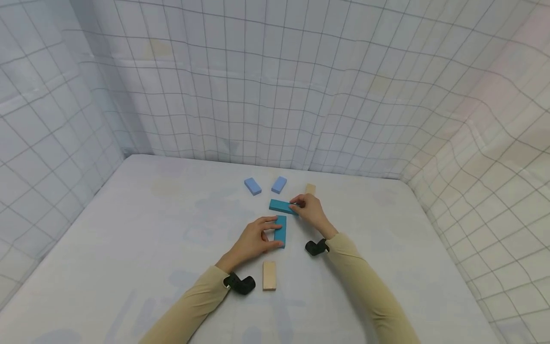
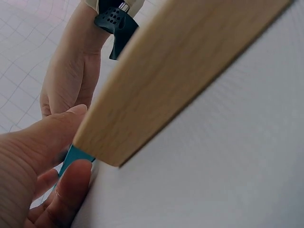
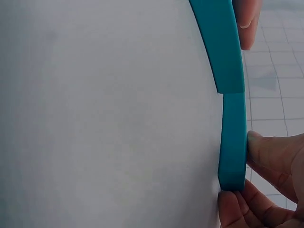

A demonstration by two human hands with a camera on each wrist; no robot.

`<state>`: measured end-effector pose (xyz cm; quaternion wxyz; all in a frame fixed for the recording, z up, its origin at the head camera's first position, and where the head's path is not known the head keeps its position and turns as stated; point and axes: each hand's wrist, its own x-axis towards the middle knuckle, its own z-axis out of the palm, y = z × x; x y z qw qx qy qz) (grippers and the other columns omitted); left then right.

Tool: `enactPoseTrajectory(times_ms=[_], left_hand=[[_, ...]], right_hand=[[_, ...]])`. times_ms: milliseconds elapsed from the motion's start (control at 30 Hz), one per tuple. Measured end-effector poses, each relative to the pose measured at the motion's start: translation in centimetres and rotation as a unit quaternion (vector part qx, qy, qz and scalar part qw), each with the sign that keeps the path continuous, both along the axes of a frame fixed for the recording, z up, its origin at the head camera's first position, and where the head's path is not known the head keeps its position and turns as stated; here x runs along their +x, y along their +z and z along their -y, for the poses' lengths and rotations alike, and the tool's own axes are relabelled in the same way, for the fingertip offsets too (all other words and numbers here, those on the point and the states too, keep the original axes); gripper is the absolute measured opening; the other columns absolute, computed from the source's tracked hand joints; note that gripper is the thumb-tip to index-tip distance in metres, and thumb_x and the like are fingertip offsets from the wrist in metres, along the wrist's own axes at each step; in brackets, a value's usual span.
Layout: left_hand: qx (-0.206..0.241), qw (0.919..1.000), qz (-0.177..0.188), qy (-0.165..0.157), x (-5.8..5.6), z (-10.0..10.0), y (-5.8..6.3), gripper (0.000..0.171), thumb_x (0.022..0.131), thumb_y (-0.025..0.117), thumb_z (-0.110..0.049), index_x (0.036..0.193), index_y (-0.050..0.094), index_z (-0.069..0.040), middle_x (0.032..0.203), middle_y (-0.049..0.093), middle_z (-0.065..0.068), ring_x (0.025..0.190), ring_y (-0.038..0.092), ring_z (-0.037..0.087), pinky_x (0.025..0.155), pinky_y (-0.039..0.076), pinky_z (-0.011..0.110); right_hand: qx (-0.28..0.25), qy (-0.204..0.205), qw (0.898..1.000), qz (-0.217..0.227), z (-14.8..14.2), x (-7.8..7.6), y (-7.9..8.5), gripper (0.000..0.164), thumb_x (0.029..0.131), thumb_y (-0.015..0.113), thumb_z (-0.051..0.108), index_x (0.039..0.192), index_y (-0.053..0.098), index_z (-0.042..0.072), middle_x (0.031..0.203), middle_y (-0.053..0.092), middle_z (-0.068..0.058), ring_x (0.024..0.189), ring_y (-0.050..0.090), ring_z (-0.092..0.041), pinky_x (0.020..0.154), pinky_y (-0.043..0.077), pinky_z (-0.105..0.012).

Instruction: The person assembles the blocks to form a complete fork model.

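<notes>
My left hand (image 1: 253,237) holds a teal block (image 1: 280,231) lengthwise, the thumb at its near end and the fingers toward its far end. Just beyond lies a second teal block (image 1: 280,206), set crosswise. My right hand (image 1: 310,210) pinches that one's right end between thumb and fingers. Seen from the right wrist, the crosswise teal block (image 3: 233,142) meets the end of the other teal block (image 3: 221,45). A plain wooden block (image 1: 269,276) lies nearest me, below the left hand, and looms large in the left wrist view.
Two light blue blocks (image 1: 252,186) lie angled at the back of the white table (image 1: 193,205). Behind the right hand, another wooden block (image 1: 310,189) is partly hidden. Checked cloth (image 1: 266,95) hangs around the table's back and sides.
</notes>
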<state>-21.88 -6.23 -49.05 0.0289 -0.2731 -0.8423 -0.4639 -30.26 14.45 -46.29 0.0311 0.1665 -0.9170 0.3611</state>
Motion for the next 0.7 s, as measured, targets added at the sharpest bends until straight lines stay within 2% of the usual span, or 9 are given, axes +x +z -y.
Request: enactPoseTrajectory(times_ms=[133,433,567,700], left_hand=[[0.009,0.9999,0.013,-0.005,0.0,0.1,0.1,0.051,0.081,0.078,-0.027,0.122,0.064,-0.003,0.138,0.047,0.012,0.051,0.054,0.002,0.051,0.048,0.022],[0.020,0.9993,0.031,-0.004,-0.1,0.2,-0.1,0.052,0.080,0.078,-0.025,0.124,0.063,-0.002,0.137,0.049,0.010,0.047,0.055,0.005,0.048,0.048,0.023],[0.013,0.9999,0.009,-0.005,-0.1,0.1,0.0,0.049,0.081,0.078,-0.025,0.121,0.064,-0.001,0.135,0.051,0.012,0.051,0.054,0.003,0.050,0.049,0.022],[-0.023,0.9994,-0.027,0.001,-0.1,0.0,0.0,0.047,0.081,0.077,-0.028,0.119,0.066,-0.003,0.132,0.053,0.011,0.056,0.051,0.000,0.055,0.048,0.020]], right_hand=[[0.021,0.020,1.000,-0.010,-0.1,0.2,0.2,0.018,0.090,0.068,0.016,0.102,0.070,0.002,0.093,0.060,-0.010,0.084,0.056,-0.023,0.075,0.048,-0.037],[0.071,0.107,0.991,-0.042,-1.0,0.6,0.8,0.033,0.084,0.072,0.005,0.115,0.064,-0.004,0.100,0.060,-0.016,0.087,0.055,-0.026,0.078,0.048,-0.038],[0.079,0.120,0.989,-0.040,-1.3,0.6,0.9,0.034,0.084,0.071,0.003,0.117,0.063,-0.005,0.103,0.060,-0.017,0.090,0.058,-0.027,0.081,0.049,-0.038],[0.082,0.128,0.988,-0.038,-1.4,0.5,1.0,0.033,0.085,0.071,0.003,0.116,0.064,-0.004,0.103,0.060,-0.016,0.090,0.058,-0.027,0.080,0.050,-0.037]])
